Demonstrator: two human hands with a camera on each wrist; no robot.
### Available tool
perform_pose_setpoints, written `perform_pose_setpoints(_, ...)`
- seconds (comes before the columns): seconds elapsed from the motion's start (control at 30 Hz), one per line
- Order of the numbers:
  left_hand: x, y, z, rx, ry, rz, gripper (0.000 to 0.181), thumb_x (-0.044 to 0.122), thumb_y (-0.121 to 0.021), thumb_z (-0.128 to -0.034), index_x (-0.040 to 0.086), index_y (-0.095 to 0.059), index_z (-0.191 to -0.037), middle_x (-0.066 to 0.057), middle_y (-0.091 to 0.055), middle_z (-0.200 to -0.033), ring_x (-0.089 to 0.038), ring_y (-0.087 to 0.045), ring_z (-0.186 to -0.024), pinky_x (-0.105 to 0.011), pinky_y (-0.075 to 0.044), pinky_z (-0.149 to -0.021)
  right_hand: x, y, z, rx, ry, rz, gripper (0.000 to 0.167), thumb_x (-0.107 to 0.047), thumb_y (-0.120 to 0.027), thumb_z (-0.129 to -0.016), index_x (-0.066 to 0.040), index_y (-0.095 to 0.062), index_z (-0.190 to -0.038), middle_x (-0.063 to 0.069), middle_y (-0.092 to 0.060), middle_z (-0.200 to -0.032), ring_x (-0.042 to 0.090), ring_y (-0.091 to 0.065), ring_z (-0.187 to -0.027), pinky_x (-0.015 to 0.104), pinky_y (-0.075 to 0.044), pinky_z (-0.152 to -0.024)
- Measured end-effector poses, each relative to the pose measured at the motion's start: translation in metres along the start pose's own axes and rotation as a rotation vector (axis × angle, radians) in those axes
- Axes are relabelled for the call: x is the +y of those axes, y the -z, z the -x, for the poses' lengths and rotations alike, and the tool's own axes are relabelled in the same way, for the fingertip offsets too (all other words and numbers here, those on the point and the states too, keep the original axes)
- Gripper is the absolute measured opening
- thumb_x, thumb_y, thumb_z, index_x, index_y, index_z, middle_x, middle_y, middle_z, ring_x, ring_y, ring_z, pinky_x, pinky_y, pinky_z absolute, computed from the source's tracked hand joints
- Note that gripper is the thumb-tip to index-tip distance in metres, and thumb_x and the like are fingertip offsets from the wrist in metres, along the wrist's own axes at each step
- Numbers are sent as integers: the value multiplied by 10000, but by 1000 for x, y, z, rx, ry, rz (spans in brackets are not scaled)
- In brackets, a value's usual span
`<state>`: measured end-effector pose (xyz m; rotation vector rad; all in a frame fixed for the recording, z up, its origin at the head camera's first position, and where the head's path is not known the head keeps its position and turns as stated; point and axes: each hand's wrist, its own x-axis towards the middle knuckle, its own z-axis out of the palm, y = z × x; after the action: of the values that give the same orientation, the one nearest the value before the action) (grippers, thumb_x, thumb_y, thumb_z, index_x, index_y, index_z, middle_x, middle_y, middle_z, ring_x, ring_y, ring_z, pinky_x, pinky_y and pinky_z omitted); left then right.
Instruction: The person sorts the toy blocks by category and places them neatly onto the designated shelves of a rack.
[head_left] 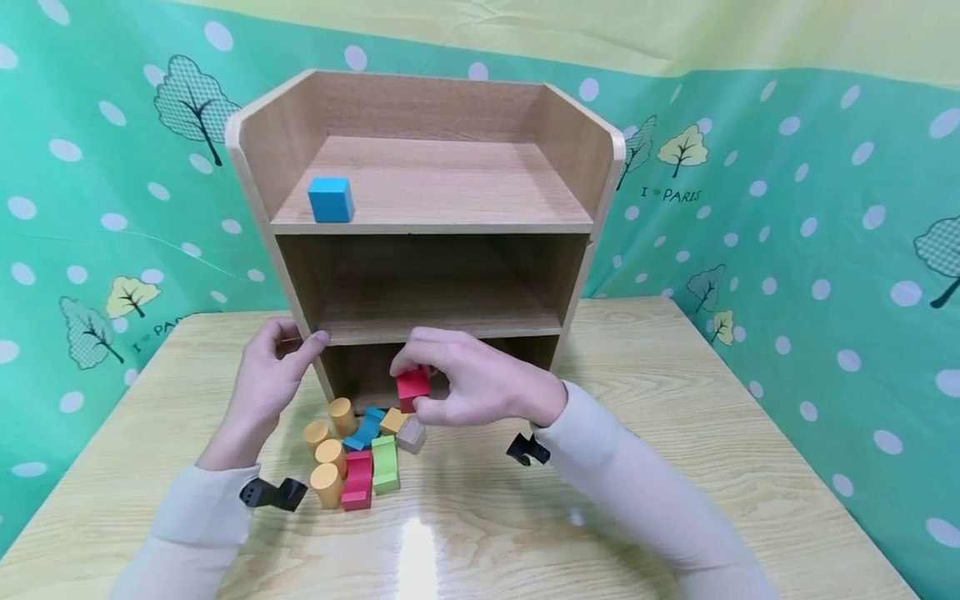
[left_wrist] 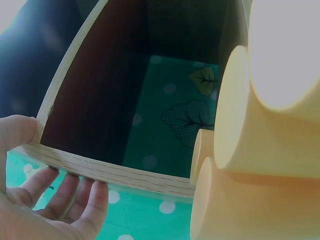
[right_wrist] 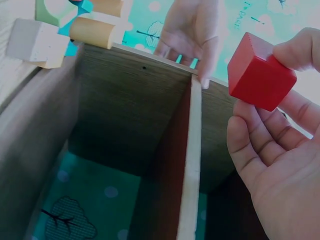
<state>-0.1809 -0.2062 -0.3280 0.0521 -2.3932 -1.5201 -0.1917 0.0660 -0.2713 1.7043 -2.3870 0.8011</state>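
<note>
In the head view a wooden shelf unit (head_left: 431, 225) stands on the table. My right hand (head_left: 480, 377) pinches a red cube (head_left: 412, 388) in front of its lowest compartment; the right wrist view shows the red cube (right_wrist: 260, 72) between thumb and fingers of my right hand (right_wrist: 285, 130). My left hand (head_left: 270, 375) holds the unit's left side panel, thumb at the front edge by the middle shelf board. In the left wrist view, the fingers of my left hand (left_wrist: 55, 200) lie along the outside of that panel. A blue cube (head_left: 331, 200) sits on the top shelf, at the left front.
Before the unit's left front stand several orange cylinders (head_left: 327, 483), beside a red curved block (head_left: 357, 481), a green curved block (head_left: 386, 464), a blue curved block (head_left: 365, 428), a small orange block (head_left: 393, 421) and a grey block (head_left: 412, 434). A patterned cloth (head_left: 780, 208) hangs behind and at the right.
</note>
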Motion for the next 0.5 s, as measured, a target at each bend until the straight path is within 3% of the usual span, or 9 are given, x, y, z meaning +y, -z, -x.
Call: perform_pose_setpoints(0.5, 0, 0, -1, 2, 1, 2, 497, 376, -602, -930, -8, -480, -1221, -72, -499, -1131, -179, -453, -1007, -241, -417, -774, -8, 22, -14, 14, 36, 7, 287, -190, -657, -786, -162, -602, -1067, -113, -520, -964, 29, -485, -833, 178, -443, -703)
